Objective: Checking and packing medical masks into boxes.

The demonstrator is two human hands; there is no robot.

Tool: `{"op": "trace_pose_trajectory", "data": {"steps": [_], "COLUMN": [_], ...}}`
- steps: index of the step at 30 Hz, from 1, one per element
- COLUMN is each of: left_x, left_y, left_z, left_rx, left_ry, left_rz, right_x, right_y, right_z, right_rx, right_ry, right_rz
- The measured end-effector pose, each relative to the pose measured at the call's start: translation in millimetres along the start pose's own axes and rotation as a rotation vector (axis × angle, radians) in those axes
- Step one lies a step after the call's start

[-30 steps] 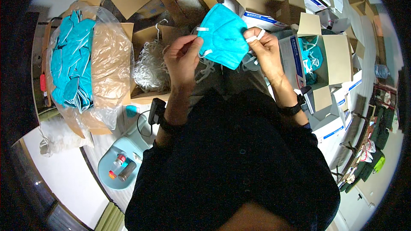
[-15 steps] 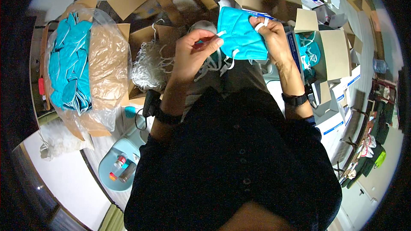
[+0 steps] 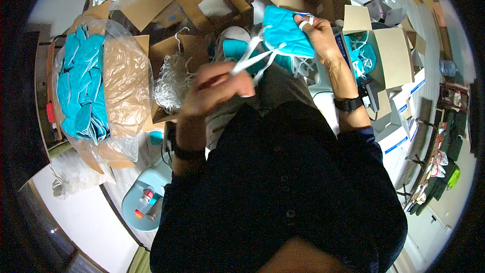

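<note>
Two hands share the load: my right hand (image 3: 319, 29) grips a folded teal fabric mask (image 3: 285, 31), my left hand (image 3: 218, 87) pinches its white elastic strap (image 3: 251, 59) taut; overpulling could snap it.

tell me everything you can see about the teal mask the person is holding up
The teal mask is a folded, soft-looking fabric piece with stitched seams, held up above the lap. The right hand pinches its upper right edge. White straps trail from its left side to the blurred left hand, which pulls them taut.
</note>
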State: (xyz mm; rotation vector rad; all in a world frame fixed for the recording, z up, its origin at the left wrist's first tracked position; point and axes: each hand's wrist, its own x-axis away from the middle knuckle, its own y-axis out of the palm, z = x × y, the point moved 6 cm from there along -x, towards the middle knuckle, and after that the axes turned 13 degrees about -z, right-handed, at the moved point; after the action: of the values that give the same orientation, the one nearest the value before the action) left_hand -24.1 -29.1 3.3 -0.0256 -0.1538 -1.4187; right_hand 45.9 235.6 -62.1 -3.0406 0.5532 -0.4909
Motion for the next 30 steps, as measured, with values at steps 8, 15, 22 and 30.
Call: {"op": "trace_pose_trajectory", "data": {"steps": [8, 15, 22, 30], "left_x": [-8, -35, -39, -38], "left_y": [-15, 0, 6, 17], "left_z": [21, -13, -11, -14], "left_rx": [0.078, 0.348, 0.289, -0.1], "left_ry": [-0.129, -0.147, -0.27, -0.021], "left_rz": [0.047, -0.034, -0.04, -0.02], "right_x": [-12, 24, 33, 41], "right_y": [0, 14, 97, 104], "right_z": [20, -48, -52, -43], "right_rx": [0.356, 0.005, 0.117, 0.235], "right_ry": [-0.028, -0.348, -0.449, -0.351], "right_rz": [-0.033, -0.143, -0.589, -0.657]}}
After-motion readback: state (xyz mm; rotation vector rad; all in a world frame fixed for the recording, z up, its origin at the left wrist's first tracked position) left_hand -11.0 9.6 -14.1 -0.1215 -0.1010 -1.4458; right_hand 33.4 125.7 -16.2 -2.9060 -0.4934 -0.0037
